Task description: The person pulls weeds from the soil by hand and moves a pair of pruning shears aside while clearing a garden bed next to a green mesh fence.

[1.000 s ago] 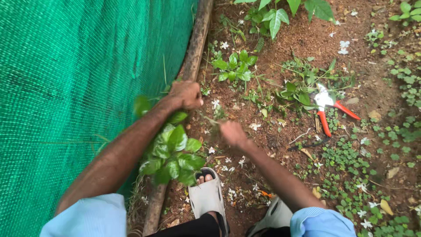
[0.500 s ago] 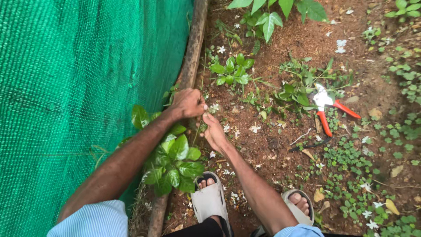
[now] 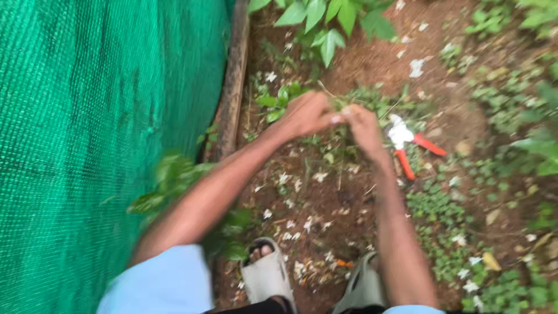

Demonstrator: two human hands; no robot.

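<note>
Two hands meet over a low green weed clump (image 3: 349, 107): left hand (image 3: 308, 113) and right hand (image 3: 363, 125), fingertips touching, apparently pinching its stems (motion blur leaves the grip uncertain). Red-handled pruning shears (image 3: 410, 145) lie just beside the right hand on bare brown soil (image 3: 372, 58) strewn with white petals. Green shade netting (image 3: 87, 145) and a wooden pole (image 3: 232, 81) border the left; grey sandals (image 3: 267, 279) below.

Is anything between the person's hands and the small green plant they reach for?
Nothing visible. The left hand and right hand meet at the small green plant. The red-handled pruners lie on the soil just to the right.
</note>
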